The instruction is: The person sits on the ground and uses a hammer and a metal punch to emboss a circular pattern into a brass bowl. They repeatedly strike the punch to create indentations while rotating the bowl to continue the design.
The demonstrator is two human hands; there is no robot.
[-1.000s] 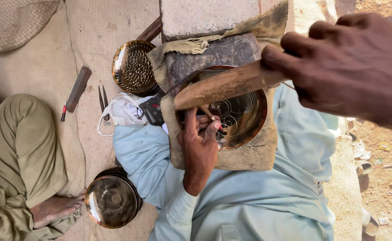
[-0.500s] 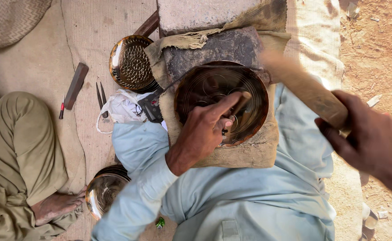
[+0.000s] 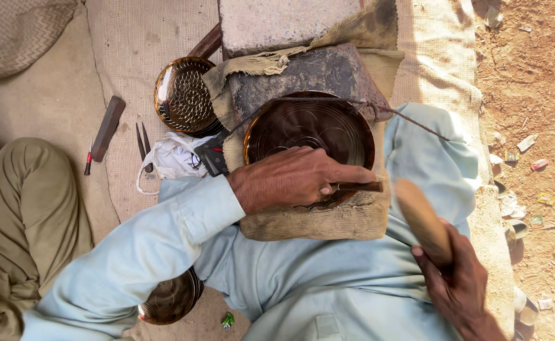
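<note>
1. brass-dark metal fills the middle of the view: the left hand [image 3: 290, 177] lies palm down on the near rim of a round engraved plate [image 3: 309, 136], its fingers curled tight around a thin dark punch [image 3: 359, 187] that lies almost flat and points to the person's right.
2. the right hand [image 3: 457, 281] is low at the right, closed fast around a wooden mallet [image 3: 422, 221]; the mallet's rounded end is raised just beside the punch's tip, apart from it.
3. the plate rests on a worn padded block [image 3: 328, 221] set across the person's lap, over pale blue clothing [image 3: 328, 284].
4. a thin cord [image 3: 410, 120] runs across the plate's far rim and off toward the right.
5. beyond the plate sits a dark stone slab [image 3: 302, 76] wrapped in frayed burlap, and past that a pale grey block [image 3: 277, 22].
6. to the left of the slab lies a second round plate with a dotted pattern [image 3: 186, 95] on woven matting [image 3: 132, 57].
7. nearer the left are a crumpled white plastic bag [image 3: 170, 158], a pair of small pointed tools [image 3: 143, 145], a flat dark bar [image 3: 108, 126] and a red-handled tool [image 3: 88, 161].
8. a third shiny plate [image 3: 173, 297] shows under the left sleeve.
9. another person's olive-clad knee [image 3: 24, 208] is at far left; bare dirt [image 3: 530, 95] lies at right.
</note>
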